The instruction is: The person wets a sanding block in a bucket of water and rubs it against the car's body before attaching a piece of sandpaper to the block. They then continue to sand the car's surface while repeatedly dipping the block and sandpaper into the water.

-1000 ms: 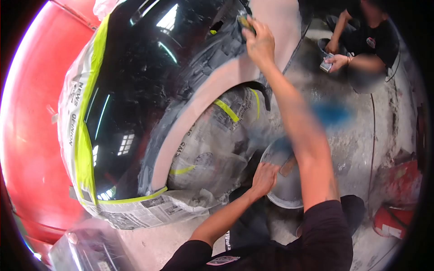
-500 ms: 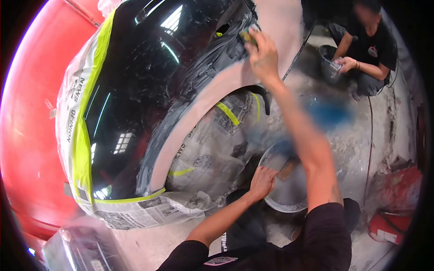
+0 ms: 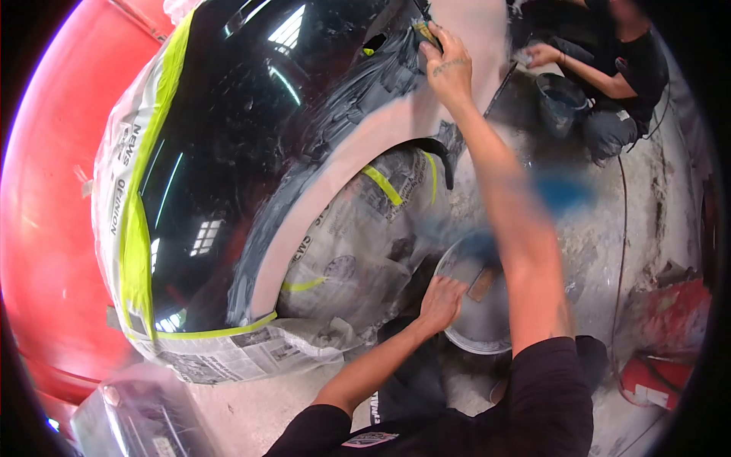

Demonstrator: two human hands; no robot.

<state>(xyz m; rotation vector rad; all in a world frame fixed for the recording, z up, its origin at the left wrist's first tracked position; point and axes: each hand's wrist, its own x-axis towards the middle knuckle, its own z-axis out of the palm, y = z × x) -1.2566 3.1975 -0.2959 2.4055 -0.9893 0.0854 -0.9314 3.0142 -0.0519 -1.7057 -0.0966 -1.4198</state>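
Observation:
My right hand [image 3: 451,70] is closed around a small yellow-edged sanding pad [image 3: 423,32]. The pad is against the upper part of the dark car panel [image 3: 228,137], where grey wet-looking smears [image 3: 381,76] run beside the pinkish wheel-arch strip [image 3: 335,167]. Lower down, my left hand [image 3: 444,302] grips the left rim of a round bucket [image 3: 476,351], fingers curled over it. Inside the bucket shows a brown block [image 3: 480,284], close to my left fingertips. My right forearm hides part of the bucket.
Newspaper [image 3: 350,251] and yellow-green tape [image 3: 137,266] mask the wheel opening and panel edges. A co-worker [image 3: 640,68] crouches at upper right beside a dark bucket [image 3: 562,103]. A cable [image 3: 623,251] crosses the floor. At lower right lies a red object [image 3: 651,381].
My right hand and the pad have moved slightly up along the panel. My left hand has barely shifted at the bucket. The co-worker's hand has moved from the dark bucket toward the car.

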